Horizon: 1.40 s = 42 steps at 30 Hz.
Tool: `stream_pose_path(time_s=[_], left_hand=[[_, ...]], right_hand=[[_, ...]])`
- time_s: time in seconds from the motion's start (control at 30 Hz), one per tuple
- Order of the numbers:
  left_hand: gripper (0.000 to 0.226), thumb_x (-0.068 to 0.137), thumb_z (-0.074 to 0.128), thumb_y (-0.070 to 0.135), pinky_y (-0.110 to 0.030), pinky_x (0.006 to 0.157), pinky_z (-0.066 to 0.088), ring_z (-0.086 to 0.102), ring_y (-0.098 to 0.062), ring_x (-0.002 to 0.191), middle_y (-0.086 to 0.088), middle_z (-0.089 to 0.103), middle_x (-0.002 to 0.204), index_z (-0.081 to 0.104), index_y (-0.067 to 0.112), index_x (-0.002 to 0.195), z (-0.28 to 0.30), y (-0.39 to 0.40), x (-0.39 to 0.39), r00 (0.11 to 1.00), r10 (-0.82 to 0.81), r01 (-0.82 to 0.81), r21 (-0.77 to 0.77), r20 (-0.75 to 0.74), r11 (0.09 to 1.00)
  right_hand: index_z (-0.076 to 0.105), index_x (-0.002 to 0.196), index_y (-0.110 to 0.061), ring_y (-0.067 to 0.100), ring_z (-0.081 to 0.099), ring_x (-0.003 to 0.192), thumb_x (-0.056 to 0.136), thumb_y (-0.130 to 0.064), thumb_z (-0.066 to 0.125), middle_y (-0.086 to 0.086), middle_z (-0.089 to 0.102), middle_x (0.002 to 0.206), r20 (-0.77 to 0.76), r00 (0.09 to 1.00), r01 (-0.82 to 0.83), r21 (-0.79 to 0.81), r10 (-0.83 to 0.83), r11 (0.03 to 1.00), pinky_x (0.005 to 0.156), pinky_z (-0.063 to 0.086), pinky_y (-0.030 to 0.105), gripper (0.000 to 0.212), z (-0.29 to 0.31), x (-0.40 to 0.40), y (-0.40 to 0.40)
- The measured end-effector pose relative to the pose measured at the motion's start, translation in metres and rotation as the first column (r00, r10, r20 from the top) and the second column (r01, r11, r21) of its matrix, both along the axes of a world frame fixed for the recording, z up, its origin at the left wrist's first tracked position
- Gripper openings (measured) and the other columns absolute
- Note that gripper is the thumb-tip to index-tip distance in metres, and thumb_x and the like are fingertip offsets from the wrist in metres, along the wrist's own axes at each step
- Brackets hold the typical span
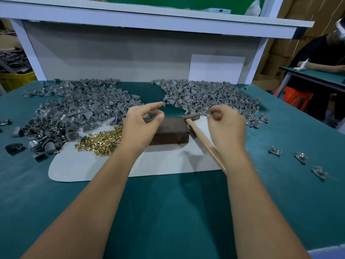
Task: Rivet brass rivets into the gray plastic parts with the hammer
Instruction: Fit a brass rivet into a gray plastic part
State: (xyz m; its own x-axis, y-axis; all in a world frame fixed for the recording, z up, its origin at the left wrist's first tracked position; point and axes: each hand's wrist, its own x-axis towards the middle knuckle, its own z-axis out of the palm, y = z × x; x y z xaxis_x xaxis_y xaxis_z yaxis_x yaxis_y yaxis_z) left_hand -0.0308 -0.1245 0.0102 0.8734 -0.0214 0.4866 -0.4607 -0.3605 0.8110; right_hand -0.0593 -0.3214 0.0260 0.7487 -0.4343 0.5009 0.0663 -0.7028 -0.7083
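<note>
Both hands are hovering over the dark block (170, 130) mid-counter. The left hand (141, 126) has its fingers curled loosely with thumb and forefinger apart, nothing clearly in it, maybe a tiny bit at the fingertip but it's too small to tell. The right hand (226, 126) is pinching something small and gray, blurry, looks like one of the gray plastic parts. The hammer (197, 131) lies untouched with its head against the block's right side and its handle running toward the near edge under the right wrist. My take: seat the part flat on the block first, grab a rivet from the brass rivets (101, 140) just left of the block, and only then pick up the hammer. The pale mat (78, 165) gives a bit of room near the front. The left pile of parts (74, 113) and right pile (209, 96) crowd the back edge, so swing short. A few loose pieces (300, 157) sit toward the right edge, and the near side of the counter (177, 212) is wide open.
</note>
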Motion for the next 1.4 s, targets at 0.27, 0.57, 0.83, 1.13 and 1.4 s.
stream_pose_path(time_s=[0.27,0.57,0.83,1.13,1.4], left_hand=[[0.021,0.089,0.07,0.012,-0.019,0.084,0.051,0.065,0.0,0.09,0.015,0.07,0.09,0.07,0.033,0.086,0.005,0.033,0.008,0.971,0.224,-0.236,-0.202,-0.085,0.95],[0.017,0.096,0.053,0.011,-0.016,0.051,0.038,0.046,-0.002,0.054,0.01,0.067,0.077,0.066,0.01,0.108,0.001,0.097,0.02,0.855,0.45,-0.516,-0.519,-0.258,0.682],[0.067,0.091,0.061,0.007,-0.031,0.063,0.049,0.063,-0.01,0.081,0.01,0.067,0.099,0.032,0.032,0.146,-0.004,0.098,0.021,0.833,0.519,-0.544,-0.106,-0.192,0.833],[0.066,0.081,0.057,0.003,-0.052,0.092,0.05,0.058,-0.036,0.109,-0.012,0.062,0.123,0.04,0.024,0.141,-0.01,0.136,0.015,0.594,0.777,-0.736,0.249,-0.208,0.63],[0.04,0.082,0.056,0.004,-0.047,0.091,0.052,0.057,-0.039,0.108,-0.015,0.069,0.106,0.072,0.028,0.11,-0.016,0.13,0.023,0.606,0.752,-0.599,0.472,-0.26,0.646]], right_hand=[[0.041,0.142,-0.022,0.03,0.038,0.126,0.092,-0.025,0.054,0.012,0.048,0.134,-0.123,0.974,0.17,-0.148,-0.189,0.974,0.1,0.038,0.044,0.053,0.0,-0.006,-0.015],[0.065,0.113,-0.012,0.028,0.049,0.097,0.085,-0.015,0.059,0.009,0.059,0.102,0.134,0.984,-0.038,-0.493,0.119,0.869,0.084,0.037,0.035,0.029,-0.006,-0.016,0.059],[0.066,0.091,-0.008,0.028,0.053,0.082,0.077,-0.008,0.061,0.009,0.058,0.088,-0.069,0.873,-0.373,-0.732,0.483,0.57,0.067,0.044,0.035,0.015,-0.016,-0.018,0.125],[0.06,0.11,-0.013,0.028,0.05,0.101,0.093,-0.021,0.051,0.006,0.049,0.105,-0.393,0.786,-0.617,-0.54,0.478,0.572,0.069,0.041,0.035,0.021,-0.038,0.005,0.176],[0.062,0.102,-0.014,0.026,0.057,0.093,0.091,-0.012,0.052,0.002,0.058,0.103,-0.303,0.818,-0.575,-0.418,0.489,0.704,0.074,0.051,0.037,0.015,-0.04,0.008,0.165]])
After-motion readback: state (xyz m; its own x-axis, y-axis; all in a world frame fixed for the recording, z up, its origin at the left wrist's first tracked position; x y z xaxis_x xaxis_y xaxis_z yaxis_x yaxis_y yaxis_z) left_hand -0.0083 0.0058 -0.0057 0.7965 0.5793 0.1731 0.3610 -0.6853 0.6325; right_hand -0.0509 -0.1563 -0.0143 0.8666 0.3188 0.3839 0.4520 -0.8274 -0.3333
